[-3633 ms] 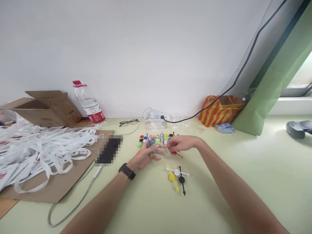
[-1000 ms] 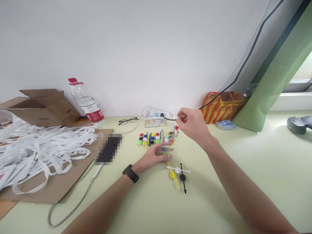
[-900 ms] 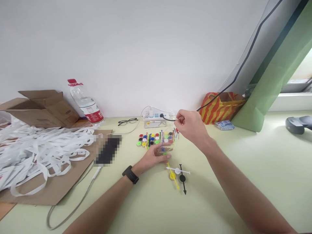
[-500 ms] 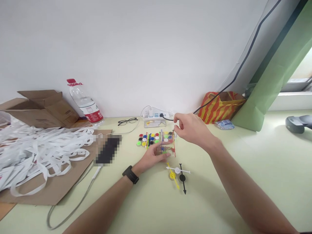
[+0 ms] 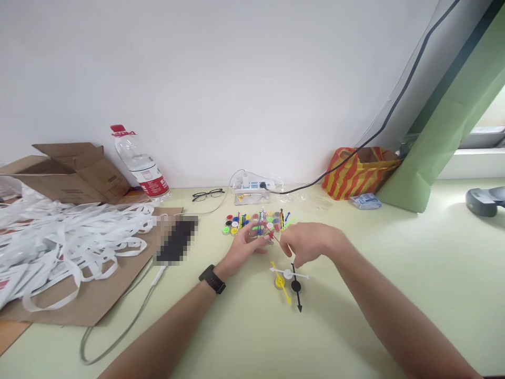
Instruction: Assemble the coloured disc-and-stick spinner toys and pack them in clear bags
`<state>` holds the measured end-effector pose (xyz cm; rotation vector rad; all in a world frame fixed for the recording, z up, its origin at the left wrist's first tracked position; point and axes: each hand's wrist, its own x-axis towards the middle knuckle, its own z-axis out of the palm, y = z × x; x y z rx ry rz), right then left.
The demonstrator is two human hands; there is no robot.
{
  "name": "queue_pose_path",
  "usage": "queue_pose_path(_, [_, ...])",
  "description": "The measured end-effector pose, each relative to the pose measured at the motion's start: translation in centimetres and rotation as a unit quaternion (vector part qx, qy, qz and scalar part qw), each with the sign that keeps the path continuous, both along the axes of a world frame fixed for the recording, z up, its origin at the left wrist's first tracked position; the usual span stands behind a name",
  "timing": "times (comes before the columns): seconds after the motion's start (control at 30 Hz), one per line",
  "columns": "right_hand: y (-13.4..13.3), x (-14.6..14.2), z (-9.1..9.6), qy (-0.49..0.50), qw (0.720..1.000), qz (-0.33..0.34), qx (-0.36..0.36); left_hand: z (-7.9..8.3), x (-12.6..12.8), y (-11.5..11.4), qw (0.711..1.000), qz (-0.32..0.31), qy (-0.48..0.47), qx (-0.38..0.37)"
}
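My left hand (image 5: 249,245) is closed, thumb and fingers pinching a red spinner arrow (image 5: 271,235) just in front of a cluster of small parts. My right hand (image 5: 310,243) reaches down, its thumb and forefinger a little apart, close above the tail of a black spinner arrow (image 5: 295,286). Beside that lie a white spinner arrow (image 5: 288,274) and a yellow spinner arrow (image 5: 280,282), overlapping on the table. Behind my hands are several coloured round discs (image 5: 234,225) and upright coloured arrows (image 5: 282,218), partly hidden by my fingers.
A power strip (image 5: 252,183) and eyeglasses (image 5: 208,195) lie near the wall. To the left are white straps (image 5: 90,247) on cardboard, a brown box (image 5: 79,173), a bottle (image 5: 144,171) and a blurred dark object (image 5: 176,241). A striped bag (image 5: 355,176) stands at right.
My right hand has come down toward the black arrow from above the discs. A red arrow now shows at my left fingertips. The white, yellow and black arrows have stayed put.
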<state>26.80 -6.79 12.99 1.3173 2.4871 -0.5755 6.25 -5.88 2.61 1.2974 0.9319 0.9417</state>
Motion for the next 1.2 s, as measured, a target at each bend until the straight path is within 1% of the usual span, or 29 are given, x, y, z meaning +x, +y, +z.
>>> queue_pose_path(0.07, [1.0, -0.8, -1.1, -0.030, 0.998, -0.025, -0.057, 0.1, 0.0, 0.1, 1.000, 0.013, -0.004, -0.010])
queue_pose_path(0.13, [1.9, -1.2, -2.0, -0.041, 0.987, -0.031, -0.151, 0.2, 0.0, 0.2, 1.000, 0.014, 0.005, -0.011])
queue_pose_path(0.2, [2.6, -1.3, -2.8, -0.029, 0.973, -0.011, -0.229, 0.1, 0.1, 0.2, 1.000, 0.009, 0.020, -0.004])
queue_pose_path(0.23, [2.9, -1.3, -3.1, -0.017, 0.968, 0.003, -0.251, 0.0, 0.0, 0.2, 1.000, 0.007, 0.026, 0.002])
queue_pose_path(0.33, [3.5, -1.1, -3.7, 0.023, 0.963, 0.043, -0.266, -0.3, 0.0, 0.2, 0.999, -0.002, 0.038, 0.021])
queue_pose_path(0.43, [3.9, -0.5, -3.7, 0.048, 0.958, 0.066, -0.273, -0.5, -0.1, 0.2, 0.999, -0.008, 0.043, 0.026])
queue_pose_path(0.5, [4.0, 0.1, -3.1, 0.079, 0.954, 0.079, -0.280, -0.6, -0.1, 0.2, 0.999, -0.009, 0.048, 0.022])
queue_pose_path(0.6, [3.6, 1.3, -1.3, 0.148, 0.948, 0.078, -0.272, -0.4, 0.0, 0.2, 0.998, -0.024, 0.049, 0.023])
queue_pose_path(0.67, [3.0, 2.2, 0.3, 0.184, 0.951, 0.071, -0.239, -0.4, 0.0, 0.2, 0.998, -0.037, 0.041, 0.027])
queue_pose_path(0.77, [1.7, 3.5, 2.5, 0.209, 0.961, 0.069, -0.167, -0.3, 0.1, 0.0, 0.999, -0.039, 0.017, 0.028])
queue_pose_path(0.87, [0.0, 4.7, 4.6, 0.242, 0.967, 0.054, -0.056, -0.2, 0.3, -0.3, 0.998, -0.050, -0.021, 0.024])
queue_pose_path(0.93, [-0.9, 5.2, 5.7, 0.279, 0.959, 0.048, 0.000, -0.1, 0.5, -0.6, 0.997, -0.067, -0.033, 0.012])
queue_pose_path(1.0, [-1.5, 5.4, 6.5, 0.341, 0.939, 0.020, 0.045, -0.1, 0.7, -0.8, 0.996, -0.081, -0.027, -0.007])
queue_pose_path(1.03, [-1.7, 5.4, 6.7, 0.379, 0.923, -0.001, 0.071, -0.1, 0.8, -0.8, 0.996, -0.084, -0.022, -0.015])
queue_pose_path(1.13, [-1.5, 4.6, 6.6, 0.483, 0.860, -0.058, 0.152, -0.3, 0.9, -0.9, 0.996, -0.082, -0.014, -0.021])
queue_pose_path(1.2, [-1.1, 3.8, 6.1, 0.523, 0.826, -0.079, 0.194, -0.5, 0.9, -0.9, 0.996, -0.084, -0.012, -0.019])
